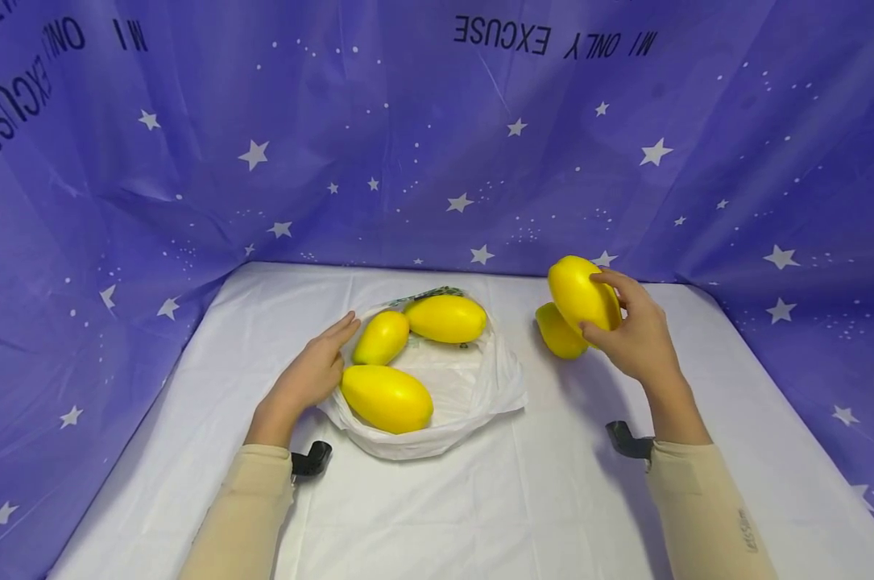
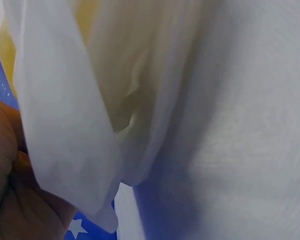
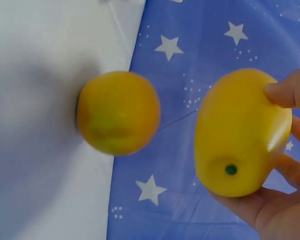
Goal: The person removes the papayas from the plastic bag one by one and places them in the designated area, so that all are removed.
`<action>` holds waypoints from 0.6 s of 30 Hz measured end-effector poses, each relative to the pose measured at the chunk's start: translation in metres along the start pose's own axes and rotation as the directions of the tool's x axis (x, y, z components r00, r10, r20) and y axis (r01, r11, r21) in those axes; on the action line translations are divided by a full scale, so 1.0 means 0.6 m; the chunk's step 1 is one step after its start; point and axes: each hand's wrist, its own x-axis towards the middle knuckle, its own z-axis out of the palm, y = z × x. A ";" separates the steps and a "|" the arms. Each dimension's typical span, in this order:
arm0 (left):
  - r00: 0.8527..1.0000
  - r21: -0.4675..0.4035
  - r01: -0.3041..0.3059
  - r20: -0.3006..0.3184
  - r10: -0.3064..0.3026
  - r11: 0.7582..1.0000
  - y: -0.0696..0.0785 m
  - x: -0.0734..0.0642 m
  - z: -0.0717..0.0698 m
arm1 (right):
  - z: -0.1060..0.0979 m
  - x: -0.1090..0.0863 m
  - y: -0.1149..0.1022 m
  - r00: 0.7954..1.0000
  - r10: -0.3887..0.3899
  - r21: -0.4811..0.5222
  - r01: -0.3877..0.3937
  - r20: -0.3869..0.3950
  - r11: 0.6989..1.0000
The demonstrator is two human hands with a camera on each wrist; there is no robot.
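The right hand [image 1: 635, 330] grips a yellow fruit [image 1: 580, 292] between thumb and fingers, raised above the table [image 1: 545, 507]; the left hand [image 1: 315, 366] lays straight fingers against the white bag [image 1: 408, 447], probably keeping its mouth spread. Three more fruits [image 1: 387, 399] sit inside; another fruit [image 1: 560, 336] rests on the table. The right wrist view reveals a green stem spot and a gap where the head view shows overlap.

Backdrop [image 1: 422, 121] “ONLY EXCUSE”, sleeve lettering [image 1: 749, 532] unclear
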 end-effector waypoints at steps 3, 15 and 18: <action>1.000 -0.001 0.001 0.001 -0.001 1.000 0.001 0.000 0.000 | -0.005 -0.005 0.008 0.998 0.057 -0.028 -0.057 -0.020 0.998; 1.000 0.001 -0.003 -0.004 0.003 1.000 0.002 -0.001 0.001 | -0.024 -0.019 0.062 0.955 0.297 -0.146 -0.296 -0.014 0.944; 1.000 -0.001 -0.005 -0.007 0.005 1.000 0.003 -0.003 0.001 | -0.022 -0.022 0.080 0.932 0.362 -0.177 -0.352 0.024 0.919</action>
